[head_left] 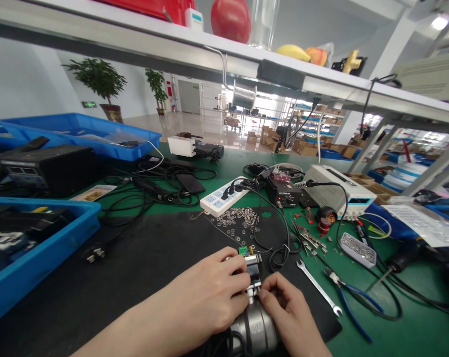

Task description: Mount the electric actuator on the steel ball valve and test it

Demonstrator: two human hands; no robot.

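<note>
Two hands (219,292) (289,315) pinch small fittings on the silver cylindrical metal motor-like unit (254,329) on the black mat (135,277), and honestly a slipping fingertip could drop one among those loose silver washers (243,218).

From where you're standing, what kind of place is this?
Probably an electronics workshop: there's a black soldering station with a red light, blue-handled metal cutters and a silver double-ended wrench on the green bench.

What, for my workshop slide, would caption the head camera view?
Left hand and right hand at a metal device over a black mat, wrench and blue-handled pliers to the right.
</note>
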